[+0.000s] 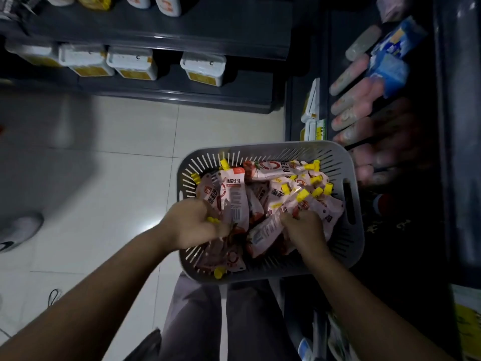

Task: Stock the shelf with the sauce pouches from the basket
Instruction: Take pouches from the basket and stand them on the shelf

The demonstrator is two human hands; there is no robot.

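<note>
Fingers [205, 207] of our left hand [191, 225] are curled tight into the left side of the pile. They grip an upright pouch [234, 199] whose printed back, with its barcode, faces us, and a yellow cap [213, 219] peeks out beside the knuckles. Fingers [292, 217] of our right hand [303, 230] are clenched in the same way around a slanting pouch [263, 234] that lies diagonally near the middle. Both hands are sunk among the sauce pouches [286, 188], pink and white packs with yellow screw caps, heaped loosely and pointing every way. All of them sit inside a grey slotted plastic basket [348, 246] with a handle hole in its right wall. The near edge of the basket is just above our grey trousers [197, 321]; we cannot tell what bears its weight. Touching the basket's right side is a dark shelf [447, 152], where a row of pinkish packs [348, 105] lies side by side, too blurred to read. Blue packets [390, 63] lie beyond them. Across a pale tiled floor [117, 152] stands a second dark shelf unit holding white tubs [132, 62] with yellow labels. A pale shoe [19, 230] shows at the far left edge.
</note>
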